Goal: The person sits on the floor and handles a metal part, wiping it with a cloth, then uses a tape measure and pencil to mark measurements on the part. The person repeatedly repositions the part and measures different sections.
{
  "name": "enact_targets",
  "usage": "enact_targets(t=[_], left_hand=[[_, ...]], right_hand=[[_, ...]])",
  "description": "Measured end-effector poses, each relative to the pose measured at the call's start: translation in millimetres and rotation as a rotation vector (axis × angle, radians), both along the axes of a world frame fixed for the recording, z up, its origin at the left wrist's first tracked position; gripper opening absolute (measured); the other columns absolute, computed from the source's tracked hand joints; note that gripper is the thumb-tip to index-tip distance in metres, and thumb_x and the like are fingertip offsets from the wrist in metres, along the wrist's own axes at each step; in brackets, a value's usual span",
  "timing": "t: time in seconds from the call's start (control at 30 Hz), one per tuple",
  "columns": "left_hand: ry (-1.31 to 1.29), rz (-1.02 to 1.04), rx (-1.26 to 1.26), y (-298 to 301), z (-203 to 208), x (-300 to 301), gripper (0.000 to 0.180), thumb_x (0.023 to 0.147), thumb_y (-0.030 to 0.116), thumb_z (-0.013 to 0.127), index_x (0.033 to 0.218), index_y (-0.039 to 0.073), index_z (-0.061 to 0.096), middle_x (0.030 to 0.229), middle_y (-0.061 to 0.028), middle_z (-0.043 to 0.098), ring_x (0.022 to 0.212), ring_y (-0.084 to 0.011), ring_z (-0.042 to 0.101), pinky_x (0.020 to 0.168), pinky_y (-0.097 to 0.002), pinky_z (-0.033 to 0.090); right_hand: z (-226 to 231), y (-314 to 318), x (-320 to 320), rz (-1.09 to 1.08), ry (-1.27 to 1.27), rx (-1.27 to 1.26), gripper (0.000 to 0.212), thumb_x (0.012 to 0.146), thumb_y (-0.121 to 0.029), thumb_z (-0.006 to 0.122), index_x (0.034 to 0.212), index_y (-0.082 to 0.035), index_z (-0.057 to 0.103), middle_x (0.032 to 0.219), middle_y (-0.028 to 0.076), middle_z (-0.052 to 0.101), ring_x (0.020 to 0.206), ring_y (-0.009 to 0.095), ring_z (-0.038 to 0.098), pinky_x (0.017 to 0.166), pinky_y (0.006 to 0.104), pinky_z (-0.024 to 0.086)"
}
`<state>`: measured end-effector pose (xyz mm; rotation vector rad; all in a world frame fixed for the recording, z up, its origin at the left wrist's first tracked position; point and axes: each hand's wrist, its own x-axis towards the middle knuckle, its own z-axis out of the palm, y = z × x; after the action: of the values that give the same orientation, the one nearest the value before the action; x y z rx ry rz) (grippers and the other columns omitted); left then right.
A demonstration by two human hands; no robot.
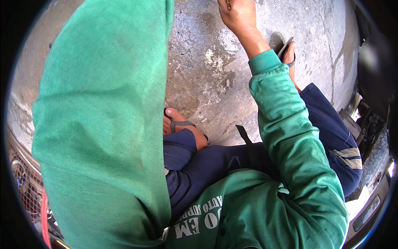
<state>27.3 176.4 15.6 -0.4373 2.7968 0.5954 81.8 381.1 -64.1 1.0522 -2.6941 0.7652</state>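
Observation:
My right hand (238, 16) reaches up to the top edge of the picture, its fingers curled closed. A thin yellow rod-like thing (228, 4) shows at its grip; the frame cuts off the rest, so its kind cannot be made out. Below the hand lies wet, stained grey concrete floor (244, 95). My left arm, in a green sleeve (99, 91), fills much of the left side and runs out past the top edge. The left hand is outside the picture.
My feet, in dark sandals (182, 123), rest on the concrete, my knees bent. A wire-mesh basket (27, 182) and a red tube-like strip (44, 220) stand at the lower left. Dark machine-like parts (365, 120) line the right side. Small chips lie about the floor.

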Motion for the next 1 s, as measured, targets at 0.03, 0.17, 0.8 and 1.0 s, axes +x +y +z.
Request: enact_targets(t=[0.03, 0.17, 0.8, 1.0], left_hand=[[-0.003, 0.011, 0.001, 0.8, 1.5, 0.9, 0.079, 0.068, 0.034, 0.090, 0.129, -0.008, 0.063, 0.124, -0.0247, 0.071, 0.115, -0.0344, 0.070, 0.094, -0.0404, 0.058], [0.005, 0.029, -0.011, 0.3, -0.1, 1.2, 0.081, 0.068, 0.034, 0.090, 0.131, -0.007, 0.061, 0.125, -0.0244, 0.070, 0.116, -0.0342, 0.070, 0.095, -0.0403, 0.057], [-0.016, 0.016, 0.011, -0.2, 7.7, 5.5, 0.077, 0.069, 0.034, 0.090, 0.130, -0.006, 0.064, 0.123, -0.0233, 0.072, 0.114, -0.0336, 0.071, 0.093, -0.0400, 0.058], [-0.007, 0.047, 0.048, 1.1, 10.0, 9.1, 0.078, 0.070, 0.033, 0.089, 0.131, -0.006, 0.062, 0.125, -0.0236, 0.071, 0.116, -0.0339, 0.070, 0.095, -0.0406, 0.057]], right_hand=[[1.2, 1.7, -0.4, 0.029, 0.030, -0.009, 0.042, 0.094, -0.011, 0.057, 0.131, 0.009, 0.055, 0.119, 0.034, 0.064, 0.096, 0.050, 0.066, 0.085, 0.0553, 0.054], [0.7, 1.2, -0.2, 0.067, 0.077, -0.015, 0.042, 0.094, -0.010, 0.057, 0.131, 0.009, 0.055, 0.112, 0.034, 0.065, 0.099, 0.050, 0.064, 0.087, 0.0550, 0.053], [4.8, -14.4, 6.0, 0.016, 0.066, 0.032, 0.030, 0.096, -0.014, 0.056, 0.119, 0.006, 0.059, 0.127, 0.034, 0.061, 0.106, 0.050, 0.064, 0.091, 0.0541, 0.053], [13.6, -15.1, 3.2, -0.053, -0.037, -0.018, 0.027, 0.094, -0.012, 0.056, 0.115, 0.005, 0.060, 0.106, 0.032, 0.066, 0.094, 0.050, 0.064, 0.084, 0.0563, 0.052]])
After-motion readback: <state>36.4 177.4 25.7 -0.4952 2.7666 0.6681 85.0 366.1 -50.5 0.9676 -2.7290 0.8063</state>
